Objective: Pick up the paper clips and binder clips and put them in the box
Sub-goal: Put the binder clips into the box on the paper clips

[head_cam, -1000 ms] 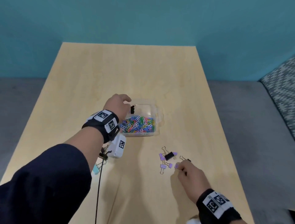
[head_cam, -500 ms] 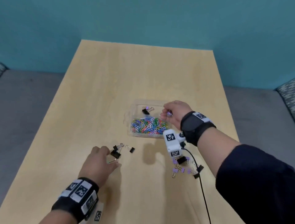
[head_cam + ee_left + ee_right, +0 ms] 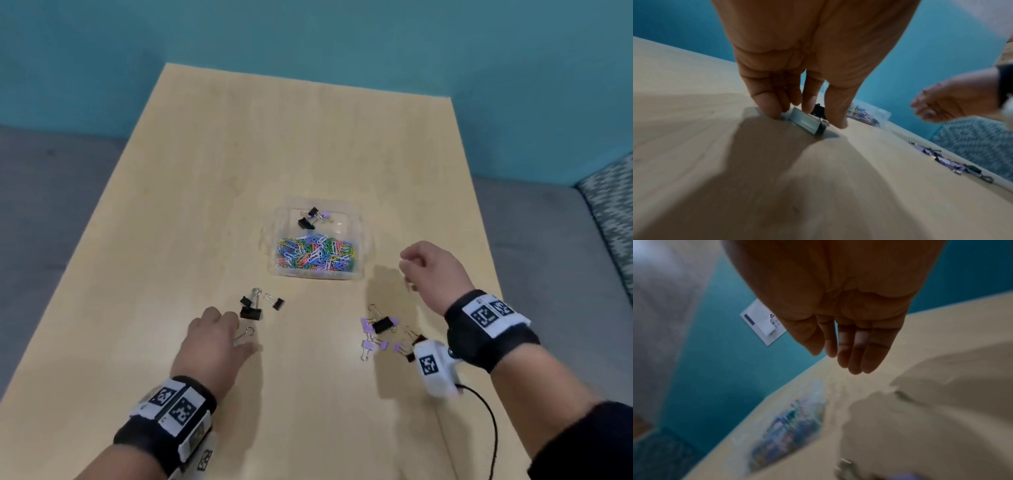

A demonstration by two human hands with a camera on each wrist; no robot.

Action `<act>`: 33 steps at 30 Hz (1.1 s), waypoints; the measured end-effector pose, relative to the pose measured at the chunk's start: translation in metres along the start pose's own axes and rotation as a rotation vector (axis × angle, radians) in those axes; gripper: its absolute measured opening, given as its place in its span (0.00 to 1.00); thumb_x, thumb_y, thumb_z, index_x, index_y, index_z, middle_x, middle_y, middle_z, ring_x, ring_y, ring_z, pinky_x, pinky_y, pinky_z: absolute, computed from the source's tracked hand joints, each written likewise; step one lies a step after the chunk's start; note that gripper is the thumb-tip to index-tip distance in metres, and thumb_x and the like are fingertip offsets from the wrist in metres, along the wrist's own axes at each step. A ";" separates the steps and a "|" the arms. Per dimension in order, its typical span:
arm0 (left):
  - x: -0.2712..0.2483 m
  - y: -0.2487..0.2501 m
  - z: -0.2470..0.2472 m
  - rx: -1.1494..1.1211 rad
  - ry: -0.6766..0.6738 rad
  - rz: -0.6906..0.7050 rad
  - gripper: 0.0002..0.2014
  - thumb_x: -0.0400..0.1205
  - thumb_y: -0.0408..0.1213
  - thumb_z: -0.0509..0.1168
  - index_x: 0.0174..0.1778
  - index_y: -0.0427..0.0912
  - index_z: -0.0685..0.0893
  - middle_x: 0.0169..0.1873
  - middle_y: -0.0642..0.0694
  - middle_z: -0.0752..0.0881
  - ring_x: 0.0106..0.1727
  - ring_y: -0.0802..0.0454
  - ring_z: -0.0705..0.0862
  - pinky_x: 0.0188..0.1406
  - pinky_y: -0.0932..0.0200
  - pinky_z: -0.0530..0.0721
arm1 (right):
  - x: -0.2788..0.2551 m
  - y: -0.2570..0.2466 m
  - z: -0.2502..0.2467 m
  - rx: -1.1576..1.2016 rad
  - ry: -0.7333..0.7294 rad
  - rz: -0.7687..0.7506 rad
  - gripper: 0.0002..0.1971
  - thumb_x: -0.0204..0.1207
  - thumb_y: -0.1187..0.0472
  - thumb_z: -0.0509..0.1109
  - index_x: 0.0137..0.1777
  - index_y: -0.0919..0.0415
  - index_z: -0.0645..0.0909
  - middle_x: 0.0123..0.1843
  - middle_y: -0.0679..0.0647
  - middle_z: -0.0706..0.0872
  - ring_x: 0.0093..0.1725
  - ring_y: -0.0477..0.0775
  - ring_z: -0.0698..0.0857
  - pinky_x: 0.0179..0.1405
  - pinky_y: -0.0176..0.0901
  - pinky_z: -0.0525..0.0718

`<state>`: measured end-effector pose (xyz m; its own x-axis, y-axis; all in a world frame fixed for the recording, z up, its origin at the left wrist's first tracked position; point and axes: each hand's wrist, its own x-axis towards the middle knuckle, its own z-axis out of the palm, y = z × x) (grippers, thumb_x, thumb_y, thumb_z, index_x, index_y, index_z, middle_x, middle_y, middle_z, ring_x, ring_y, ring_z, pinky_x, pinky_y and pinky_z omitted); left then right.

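A clear plastic box (image 3: pixel 356 219) stands mid-table, holding a heap of coloured paper clips (image 3: pixel 317 253) and a few binder clips (image 3: pixel 310 219). My left hand (image 3: pixel 244 334) is down on the table front-left of it. In the left wrist view its fingers (image 3: pixel 768 108) and thumb pinch a light blue binder clip (image 3: pixel 807 123) lying on the wood. Black binder clips (image 3: pixel 250 312) lie just beyond it. My right hand (image 3: pixel 409 270) hovers right of the box, fingers relaxed (image 3: pixel 857 352), holding nothing. Purple and black binder clips (image 3: pixel 378 330) lie below it.
The wooden table (image 3: pixel 308 137) ends at a teal wall beyond and grey flooring on both sides. A patterned cushion (image 3: pixel 613 209) sits at the far right. A black cable (image 3: pixel 493 431) hangs from my right wrist camera. The box (image 3: pixel 867 115) is beyond my left thumb.
My right hand has let a purple clip fall into the box and drawn back to the right, empty. My left hand has stayed low by the black clips, its fingers closing on the light blue one.
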<state>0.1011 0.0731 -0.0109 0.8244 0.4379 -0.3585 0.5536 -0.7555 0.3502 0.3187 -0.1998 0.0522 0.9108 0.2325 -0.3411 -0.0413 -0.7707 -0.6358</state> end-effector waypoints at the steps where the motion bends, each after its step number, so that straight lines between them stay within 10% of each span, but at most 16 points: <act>1: -0.003 -0.001 0.000 0.005 -0.013 -0.005 0.15 0.72 0.50 0.72 0.43 0.46 0.76 0.40 0.50 0.71 0.43 0.48 0.71 0.40 0.54 0.72 | -0.014 0.016 -0.004 -0.110 -0.019 0.006 0.06 0.77 0.57 0.66 0.53 0.52 0.80 0.45 0.48 0.86 0.44 0.48 0.84 0.42 0.44 0.80; 7: -0.009 -0.001 0.000 -0.010 -0.049 -0.028 0.14 0.72 0.44 0.73 0.42 0.47 0.74 0.38 0.51 0.71 0.39 0.48 0.74 0.36 0.57 0.69 | -0.073 0.074 0.010 -0.428 -0.135 0.064 0.08 0.75 0.53 0.69 0.52 0.50 0.75 0.47 0.45 0.77 0.38 0.46 0.80 0.35 0.41 0.79; 20: -0.011 0.007 0.001 -0.096 -0.022 -0.121 0.13 0.72 0.43 0.73 0.41 0.48 0.73 0.42 0.51 0.72 0.33 0.51 0.78 0.31 0.57 0.72 | -0.062 0.084 0.032 -0.317 -0.025 0.160 0.09 0.72 0.64 0.69 0.40 0.55 0.70 0.41 0.52 0.77 0.34 0.55 0.80 0.30 0.45 0.78; 28: -0.008 0.006 0.002 -0.091 0.017 -0.131 0.10 0.76 0.41 0.65 0.35 0.45 0.70 0.30 0.46 0.81 0.31 0.45 0.80 0.28 0.55 0.74 | -0.073 0.101 0.022 0.517 0.092 0.435 0.05 0.76 0.73 0.62 0.41 0.68 0.77 0.36 0.64 0.82 0.31 0.59 0.80 0.42 0.58 0.87; 33: -0.004 0.001 0.003 -0.361 0.100 -0.219 0.13 0.75 0.33 0.58 0.49 0.56 0.71 0.29 0.47 0.86 0.32 0.45 0.85 0.34 0.47 0.85 | -0.088 0.101 0.015 0.591 0.059 0.461 0.09 0.74 0.76 0.61 0.51 0.67 0.76 0.39 0.68 0.83 0.30 0.58 0.78 0.27 0.47 0.79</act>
<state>0.0981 0.0689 -0.0111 0.6804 0.6272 -0.3790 0.7078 -0.4286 0.5615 0.2281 -0.2893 0.0082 0.7676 -0.0813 -0.6357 -0.6224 -0.3312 -0.7092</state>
